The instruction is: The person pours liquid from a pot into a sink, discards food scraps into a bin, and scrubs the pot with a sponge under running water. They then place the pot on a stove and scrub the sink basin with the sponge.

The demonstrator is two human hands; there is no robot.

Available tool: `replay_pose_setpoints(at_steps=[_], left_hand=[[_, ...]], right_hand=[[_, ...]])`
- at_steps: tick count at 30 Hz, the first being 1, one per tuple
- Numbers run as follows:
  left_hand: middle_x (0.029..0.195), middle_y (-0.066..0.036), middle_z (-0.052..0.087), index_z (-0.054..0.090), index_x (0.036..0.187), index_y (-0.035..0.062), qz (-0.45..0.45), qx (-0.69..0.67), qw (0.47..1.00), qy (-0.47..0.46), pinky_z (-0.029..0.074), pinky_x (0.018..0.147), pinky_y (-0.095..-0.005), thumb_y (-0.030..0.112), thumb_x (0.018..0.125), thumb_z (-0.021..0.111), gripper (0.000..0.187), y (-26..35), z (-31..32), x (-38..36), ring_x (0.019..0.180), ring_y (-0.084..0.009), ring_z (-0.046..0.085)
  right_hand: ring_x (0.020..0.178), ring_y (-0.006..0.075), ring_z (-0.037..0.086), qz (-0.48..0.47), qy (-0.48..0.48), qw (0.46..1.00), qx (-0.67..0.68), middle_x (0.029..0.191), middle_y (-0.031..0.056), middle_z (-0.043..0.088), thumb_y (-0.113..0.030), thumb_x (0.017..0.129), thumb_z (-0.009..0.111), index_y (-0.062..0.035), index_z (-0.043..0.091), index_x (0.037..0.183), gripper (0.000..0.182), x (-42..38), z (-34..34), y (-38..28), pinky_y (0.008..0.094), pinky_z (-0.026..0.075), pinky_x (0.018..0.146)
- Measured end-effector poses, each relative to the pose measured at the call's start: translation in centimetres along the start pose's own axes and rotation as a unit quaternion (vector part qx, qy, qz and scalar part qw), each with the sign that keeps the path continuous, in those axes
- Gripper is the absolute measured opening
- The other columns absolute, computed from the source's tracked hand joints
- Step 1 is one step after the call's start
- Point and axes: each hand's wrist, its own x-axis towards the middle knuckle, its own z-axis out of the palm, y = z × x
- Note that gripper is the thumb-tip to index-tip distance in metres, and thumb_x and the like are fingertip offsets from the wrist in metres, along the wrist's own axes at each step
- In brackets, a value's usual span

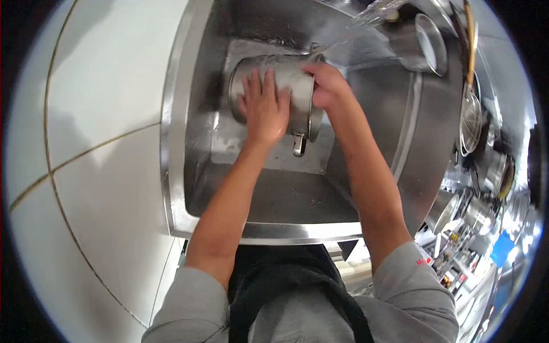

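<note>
A steel pot (300, 106) lies on its side in the sink (303, 231), its rim toward the right. One small loop handle (298, 146) sticks out near that rim, on the side closer to me. My left hand (266, 111) rests on the outer wall of the pot with its fingers spread, slightly blurred. At the rim, my right hand (329, 86) grips the pot's edge, with the thumb side turned toward the pot. The pot's inside is hidden from me.
Water (366, 20) streams in from the upper right. A metal container (406, 51) sits by the sink's far right corner. A wire strainer (470, 123) and other pans hang or stand along the right. White tiles (108, 171) border the sink on the left.
</note>
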Motion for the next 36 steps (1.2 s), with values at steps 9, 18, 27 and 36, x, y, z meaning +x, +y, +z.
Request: replay_pose_setpoints(at_steps=[9, 18, 27, 36], left_hand=[[0.109, -0.027, 0.072, 0.071, 0.116, 0.0000, -0.167, -0.284, 0.942, -0.068, 0.048, 0.100, -0.0431, 0.052, 0.096, 0.060, 0.057, 2.2, -1.4, 9.3, 0.114, -0.0416, 0.066], [0.091, -0.020, 0.074, 0.072, 0.107, -0.0038, -0.175, -0.324, 0.929, -0.028, 0.052, 0.084, -0.0390, 0.020, 0.093, 0.064, 0.029, -2.0, -0.7, 6.0, 0.089, -0.0320, 0.071], [0.110, -0.009, 0.071, 0.070, 0.115, -0.0024, -0.274, -0.395, 0.875, -0.061, 0.048, 0.093, -0.0323, 0.007, 0.088, 0.055, 0.033, -2.8, -2.9, 4.3, 0.101, -0.0204, 0.065], [0.110, -0.011, 0.072, 0.070, 0.117, -0.0030, -0.259, -0.391, 0.878, -0.094, 0.051, 0.091, -0.0343, 0.007, 0.089, 0.051, 0.034, -3.7, -3.3, 5.0, 0.101, -0.0216, 0.068]], right_hand=[[0.090, 0.0298, 0.068, 0.008, -0.175, 0.979, -0.099, 0.093, 0.0136, 0.070, -0.028, 0.100, 0.056, -0.0047, 0.069, 0.101, 0.026, -7.0, 0.5, 3.7, 0.0438, 0.053, 0.085], [0.126, 0.0330, 0.051, 0.071, 0.015, 0.970, 0.231, 0.136, 0.0182, 0.054, -0.041, 0.106, 0.041, -0.0105, 0.046, 0.139, 0.045, 0.0, 5.2, -1.0, 0.0504, 0.040, 0.106], [0.151, 0.0444, 0.027, 0.165, -0.162, 0.918, 0.321, 0.164, 0.0325, 0.018, -0.050, 0.107, 0.030, 0.0119, 0.012, 0.157, 0.081, 4.4, 0.5, -0.9, 0.0587, 0.017, 0.123], [0.112, 0.0337, 0.064, -0.190, -0.014, 0.821, -0.538, 0.122, 0.0167, 0.069, -0.067, 0.097, 0.051, -0.0047, 0.069, 0.129, 0.072, 3.2, 3.8, -0.1, 0.0458, 0.050, 0.095]])
